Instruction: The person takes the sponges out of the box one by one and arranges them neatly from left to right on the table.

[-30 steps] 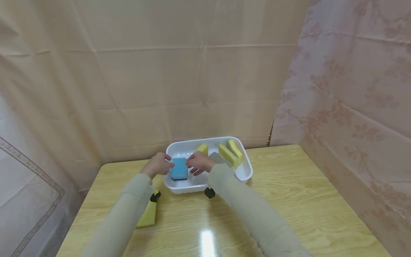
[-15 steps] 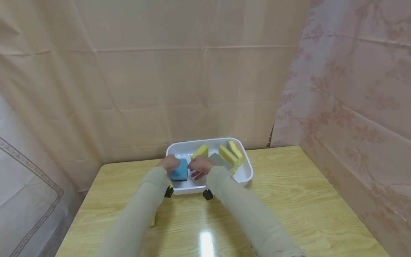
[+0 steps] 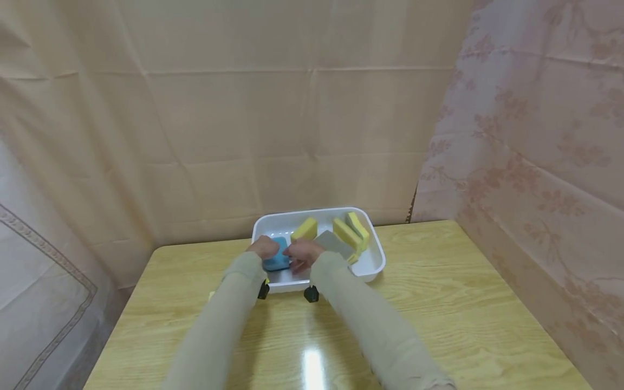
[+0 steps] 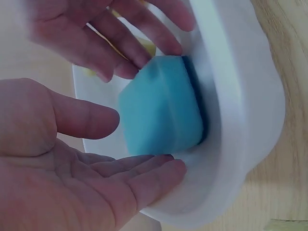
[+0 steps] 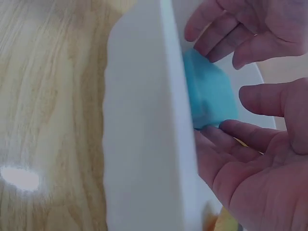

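Note:
A blue sponge (image 3: 277,261) with a darker underside lies in the left part of a white tray (image 3: 378,264). My left hand (image 3: 264,247) is at its left side; in the left wrist view its nearly straight fingers (image 4: 156,180) reach along the edge of the sponge. From the other side comes my right hand (image 3: 303,252), whose extended fingertips touch or almost touch the sponge in the right wrist view. Neither thumb presses on it. The sleeves and hands cover part of the tray's near wall in the head view.
Behind my right hand lies a yellow sponge (image 3: 304,229). Two more yellow sponges, one nearer (image 3: 347,234) and one farther (image 3: 358,223), lean at the tray's right beside a flat grey piece (image 3: 334,245). The wooden table (image 3: 463,303) meets curtains behind.
My left hand has moved right and into the tray beside the blue sponge. The sponge has shifted slightly right and turned a little. My left sleeve now hides most of the yellow-green sponge on the table.

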The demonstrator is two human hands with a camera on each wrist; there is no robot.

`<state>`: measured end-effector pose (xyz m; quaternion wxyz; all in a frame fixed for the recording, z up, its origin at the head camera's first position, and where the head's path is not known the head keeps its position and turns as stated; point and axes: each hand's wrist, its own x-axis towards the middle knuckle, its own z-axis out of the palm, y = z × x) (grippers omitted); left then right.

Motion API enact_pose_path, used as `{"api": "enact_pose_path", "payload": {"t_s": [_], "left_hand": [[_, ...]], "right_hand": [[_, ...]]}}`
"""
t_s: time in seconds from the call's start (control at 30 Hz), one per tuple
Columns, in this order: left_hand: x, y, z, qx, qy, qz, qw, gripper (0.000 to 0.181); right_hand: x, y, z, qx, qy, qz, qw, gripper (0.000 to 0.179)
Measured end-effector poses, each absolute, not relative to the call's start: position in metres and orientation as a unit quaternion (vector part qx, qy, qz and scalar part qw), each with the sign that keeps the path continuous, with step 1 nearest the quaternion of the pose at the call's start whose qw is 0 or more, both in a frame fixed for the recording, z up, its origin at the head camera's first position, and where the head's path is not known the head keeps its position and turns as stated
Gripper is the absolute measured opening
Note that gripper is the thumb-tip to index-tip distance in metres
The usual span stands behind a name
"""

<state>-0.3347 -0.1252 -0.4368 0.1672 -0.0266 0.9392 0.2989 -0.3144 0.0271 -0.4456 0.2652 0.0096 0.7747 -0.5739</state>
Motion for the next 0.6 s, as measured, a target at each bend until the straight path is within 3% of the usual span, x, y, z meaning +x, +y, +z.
{"api": "enact_pose_path", "payload": {"t_s": [0.3, 0.6], "left_hand": [[-0.324, -0.12, -0.427, -0.051, 0.932, 0.309, 0.184, 0.043], [-0.332, -0.117, -0.439, -0.115, 0.904, 0.355, 0.207, 0.039]], "right_hand": [[-0.317, 0.03, -0.454, 0.017, 0.802, -0.539, 0.257, 0.032], [-0.315, 0.035, -0.456, 0.064, 0.784, -0.554, 0.274, 0.028]]}}
